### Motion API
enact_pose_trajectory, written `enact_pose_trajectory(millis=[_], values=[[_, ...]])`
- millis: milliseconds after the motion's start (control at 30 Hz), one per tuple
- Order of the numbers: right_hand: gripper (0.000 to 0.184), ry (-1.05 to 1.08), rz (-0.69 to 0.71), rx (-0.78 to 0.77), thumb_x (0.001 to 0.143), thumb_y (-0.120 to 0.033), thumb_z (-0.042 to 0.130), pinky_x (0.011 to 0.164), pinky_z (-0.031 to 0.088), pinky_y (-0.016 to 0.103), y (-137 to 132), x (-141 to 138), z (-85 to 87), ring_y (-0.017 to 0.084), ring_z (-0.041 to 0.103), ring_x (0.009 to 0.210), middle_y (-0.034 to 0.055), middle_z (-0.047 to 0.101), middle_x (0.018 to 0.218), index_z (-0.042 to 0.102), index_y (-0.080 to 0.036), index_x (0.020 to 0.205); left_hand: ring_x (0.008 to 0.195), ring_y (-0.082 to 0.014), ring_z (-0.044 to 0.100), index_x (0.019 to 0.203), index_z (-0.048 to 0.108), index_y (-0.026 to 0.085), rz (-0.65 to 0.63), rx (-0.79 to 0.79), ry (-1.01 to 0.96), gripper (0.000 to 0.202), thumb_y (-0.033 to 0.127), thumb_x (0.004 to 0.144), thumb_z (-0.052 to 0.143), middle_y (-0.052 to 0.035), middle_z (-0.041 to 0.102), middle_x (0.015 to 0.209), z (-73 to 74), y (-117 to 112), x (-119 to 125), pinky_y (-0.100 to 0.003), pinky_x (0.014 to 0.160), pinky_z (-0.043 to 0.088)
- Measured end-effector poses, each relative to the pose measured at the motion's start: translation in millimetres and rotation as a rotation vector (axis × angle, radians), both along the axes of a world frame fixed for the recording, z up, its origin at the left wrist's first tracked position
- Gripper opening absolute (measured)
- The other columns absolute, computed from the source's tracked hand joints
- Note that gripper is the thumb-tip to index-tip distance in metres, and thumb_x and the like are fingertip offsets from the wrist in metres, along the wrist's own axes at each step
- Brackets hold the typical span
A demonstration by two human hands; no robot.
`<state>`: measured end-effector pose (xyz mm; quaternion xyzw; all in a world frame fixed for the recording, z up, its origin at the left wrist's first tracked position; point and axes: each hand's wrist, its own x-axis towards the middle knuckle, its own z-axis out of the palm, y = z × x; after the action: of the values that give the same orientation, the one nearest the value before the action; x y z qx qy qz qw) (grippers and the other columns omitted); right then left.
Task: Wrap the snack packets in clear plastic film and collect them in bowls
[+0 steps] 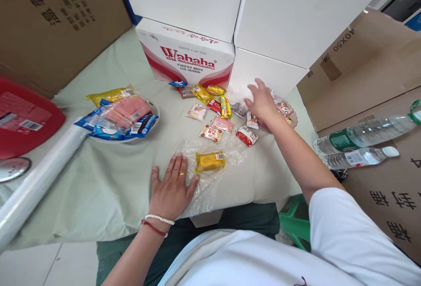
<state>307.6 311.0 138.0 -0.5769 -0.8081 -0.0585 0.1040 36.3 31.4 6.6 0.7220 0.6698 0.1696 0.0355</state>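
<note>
My left hand (170, 187) lies flat with its fingers spread, pressing on the left edge of a clear plastic sheet (210, 190). A yellow snack packet (209, 162) rests on that sheet, just right of my left thumb. My right hand (262, 102) is stretched forward with its fingers apart over the right end of a group of small wrapped snacks. Near it are a crumpled clear bag (238, 97), a red and white packet (246, 135) and a pink plate (292, 114) holding packets. A pink packet (223, 124) and a cream packet (211, 133) lie beyond the yellow one.
A bowl (155, 107) of snack packets stands left, beside a roll of plastic film (42, 180) and a red container (28, 119). A Wahaha carton (190, 60) and white boxes (276, 14) wall the back. Two water bottles (365, 134) are at right.
</note>
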Motion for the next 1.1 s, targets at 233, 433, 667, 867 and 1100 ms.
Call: enact_pose_trajectory(millis=[233,433,667,867,1100], values=[[0.036,-0.191,-0.128,-0.043,0.102,-0.035,0.046,0.097,0.043,0.049,-73.2,63.0,-24.6,0.038,0.046,0.12,0.0177,0.064,0.122,0.069,-0.019,0.125,0.15,-0.0373,0.043,0.16,0.038,0.01,0.001,0.006,-0.012,0.071,0.051,0.103,0.032,-0.0228,0.04,0.164,-0.1,-0.3,-0.2,-0.07,0.125,0.007],[0.035,-0.23,-0.143,-0.096,0.101,-0.025,0.042,0.093,0.044,0.048,-79.6,124.4,-41.9,0.035,0.051,0.11,0.0187,0.066,0.115,0.074,-0.019,0.114,0.15,-0.0384,0.044,0.161,0.038,0.012,0.005,0.002,-0.032,0.071,0.051,0.102,0.034,-0.0228,0.041,0.163,-0.8,0.7,0.4,-0.072,0.124,0.009],[0.042,0.101,-0.114,0.025,0.1,-0.036,0.045,0.106,0.046,0.051,-135.8,140.3,-19.7,0.035,0.054,0.129,0.0202,0.059,0.136,0.066,-0.021,0.133,0.156,-0.0357,0.034,0.163,0.032,0.011,0.013,-0.081,-0.032,0.072,0.052,0.103,0.033,-0.0216,0.034,0.167,3.1,-2.0,1.8,-0.07,0.126,0.007],[0.049,0.384,0.536,-0.366,0.1,-0.051,0.06,0.112,0.049,0.049,-238.3,62.9,-42.7,0.029,0.056,0.133,0.0146,0.061,0.142,0.06,-0.026,0.142,0.156,-0.0343,0.033,0.163,0.031,0.011,0.03,-0.157,-0.094,0.069,0.048,0.105,0.028,-0.0212,0.032,0.168,1.7,-5.2,-5.2,-0.068,0.126,0.012],[0.031,0.332,0.568,-0.414,0.102,-0.031,0.058,0.111,0.049,0.053,-277.2,35.6,-102.0,0.029,0.053,0.134,0.0145,0.064,0.14,0.069,-0.021,0.13,0.16,-0.0263,0.026,0.156,0.043,0.019,-0.146,-0.013,-0.115,0.061,0.022,0.095,0.04,-0.0135,0.037,0.168,20.0,-29.9,-31.7,-0.056,0.13,0.021]])
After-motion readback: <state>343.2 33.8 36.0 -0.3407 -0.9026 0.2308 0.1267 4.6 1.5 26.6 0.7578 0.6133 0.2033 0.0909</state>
